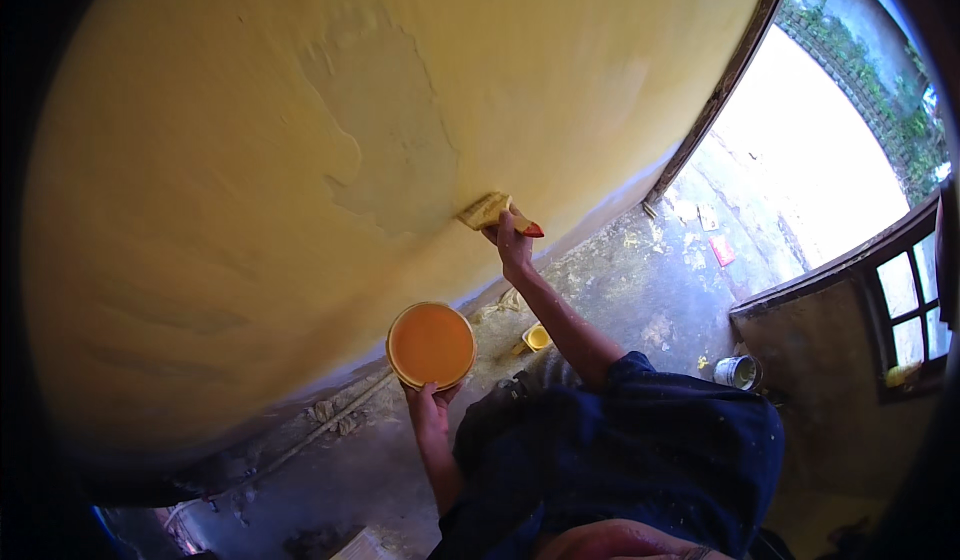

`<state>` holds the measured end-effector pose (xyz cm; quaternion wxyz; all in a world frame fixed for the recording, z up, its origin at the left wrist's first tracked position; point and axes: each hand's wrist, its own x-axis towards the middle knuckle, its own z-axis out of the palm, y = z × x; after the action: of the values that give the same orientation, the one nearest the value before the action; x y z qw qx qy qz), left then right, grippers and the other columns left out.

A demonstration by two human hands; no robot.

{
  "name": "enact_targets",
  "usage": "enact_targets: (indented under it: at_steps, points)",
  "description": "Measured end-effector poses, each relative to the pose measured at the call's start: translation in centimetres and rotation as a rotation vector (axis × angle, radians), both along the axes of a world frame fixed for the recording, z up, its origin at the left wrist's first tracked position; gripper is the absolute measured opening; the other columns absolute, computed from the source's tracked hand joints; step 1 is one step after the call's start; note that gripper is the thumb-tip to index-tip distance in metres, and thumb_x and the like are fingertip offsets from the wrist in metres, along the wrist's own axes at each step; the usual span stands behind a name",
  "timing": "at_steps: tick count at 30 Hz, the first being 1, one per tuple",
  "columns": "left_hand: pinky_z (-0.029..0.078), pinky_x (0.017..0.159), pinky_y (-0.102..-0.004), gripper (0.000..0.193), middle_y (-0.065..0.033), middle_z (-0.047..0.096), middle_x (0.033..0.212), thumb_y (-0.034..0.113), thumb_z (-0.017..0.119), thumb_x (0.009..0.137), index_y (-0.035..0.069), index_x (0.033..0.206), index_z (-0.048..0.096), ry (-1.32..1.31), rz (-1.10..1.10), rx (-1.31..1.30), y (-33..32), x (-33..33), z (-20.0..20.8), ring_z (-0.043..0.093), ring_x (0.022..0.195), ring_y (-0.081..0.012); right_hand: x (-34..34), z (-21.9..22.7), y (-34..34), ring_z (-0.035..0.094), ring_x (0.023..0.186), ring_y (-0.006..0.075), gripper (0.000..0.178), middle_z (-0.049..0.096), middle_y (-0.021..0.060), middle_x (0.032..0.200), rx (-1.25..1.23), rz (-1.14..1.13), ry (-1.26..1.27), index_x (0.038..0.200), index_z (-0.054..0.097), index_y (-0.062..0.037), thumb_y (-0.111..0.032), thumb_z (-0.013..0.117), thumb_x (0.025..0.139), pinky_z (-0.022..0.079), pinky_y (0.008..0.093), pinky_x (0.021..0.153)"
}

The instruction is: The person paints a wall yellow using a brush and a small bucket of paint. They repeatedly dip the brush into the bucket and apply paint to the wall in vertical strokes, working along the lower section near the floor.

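My right hand [513,242] is closed round a wide paintbrush [487,210] with a red-tipped handle. Its pale bristles meet the yellow wall [560,90] at the lower right of a greyish bare patch [390,130] with ragged edges. Lower and to the left, my left hand [431,406] grips the near rim of a round bucket [432,345], thumb over the edge. Orange-yellow paint fills what I can see of the bucket. My left fingers are partly hidden under it.
On the spattered floor [620,280] a small container of yellow paint [537,337] stands near the wall's foot. A paint can [737,372] lies tipped at the right. A pole [320,428] runs along the wall base. Beyond the doorway, bright ground [790,120] shows, with a red packet [722,251] nearby.
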<state>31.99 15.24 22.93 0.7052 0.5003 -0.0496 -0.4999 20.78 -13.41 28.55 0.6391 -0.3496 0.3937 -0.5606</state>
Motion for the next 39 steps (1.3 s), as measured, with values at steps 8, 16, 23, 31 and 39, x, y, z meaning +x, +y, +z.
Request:
enact_targets:
  at_steps: [8, 16, 23, 31, 39]
  points:
    - [0.062, 0.078, -0.0455, 0.066, -0.0213, 0.049, 0.126, -0.002, 0.049, 0.08, 0.007, 0.141, 0.025, 0.008, 0.024, -0.007, -0.1, -0.6, 1.1, 0.063, 0.101, -0.0363, 0.7, 12.8, -3.0, 0.059, 0.108, 0.0255, 0.057, 0.05, 0.02, 0.127, -0.779, -0.086, -0.228, 0.145, 0.025, 0.005, -0.027, 0.042, 0.101, 0.052, 0.0381, 0.094]
    - [0.062, 0.076, -0.0469, 0.065, -0.0211, 0.048, 0.126, -0.002, 0.048, 0.081, 0.008, 0.141, 0.025, -0.006, 0.076, -0.002, 0.0, -0.8, 0.0, 0.062, 0.102, -0.0389, 1.8, -3.5, 2.0, 0.061, 0.102, 0.0177, 0.046, 0.057, 0.0095, 0.117, 0.222, 0.001, 0.044, 0.14, 0.037, -0.0051, -0.029, 0.044, 0.101, 0.054, 0.0304, 0.087]
    - [0.059, 0.082, -0.0493, 0.069, -0.02, 0.048, 0.128, -0.002, 0.048, 0.082, 0.011, 0.144, 0.02, -0.038, 0.151, -0.015, 0.5, -1.4, 0.9, 0.06, 0.106, -0.0388, 1.4, 13.6, -1.8, 0.066, 0.092, 0.0206, 0.055, 0.059, 0.0165, 0.114, -0.667, -0.152, -0.187, 0.145, 0.027, 0.0022, -0.028, 0.043, 0.101, 0.056, 0.0339, 0.085]
    - [0.061, 0.079, -0.0466, 0.068, -0.0205, 0.046, 0.13, 0.0, 0.046, 0.083, 0.014, 0.144, 0.02, -0.049, 0.128, -0.024, 0.0, -0.5, 0.4, 0.061, 0.105, -0.036, 2.6, -0.4, 2.6, 0.063, 0.091, 0.015, 0.04, 0.059, 0.0093, 0.107, -0.063, -0.023, 0.004, 0.125, 0.046, -0.0015, -0.033, 0.046, 0.1, 0.055, 0.0323, 0.084]
    - [0.059, 0.08, -0.0459, 0.068, -0.0182, 0.045, 0.133, 0.001, 0.049, 0.083, 0.015, 0.144, 0.022, -0.072, 0.168, 0.044, 0.1, -0.8, 1.5, 0.06, 0.109, -0.0351, 2.1, 14.8, -1.6, 0.067, 0.096, 0.025, 0.048, 0.06, 0.0182, 0.111, -0.729, -0.086, -0.276, 0.132, 0.041, 0.0034, -0.033, 0.044, 0.101, 0.057, 0.0368, 0.084]
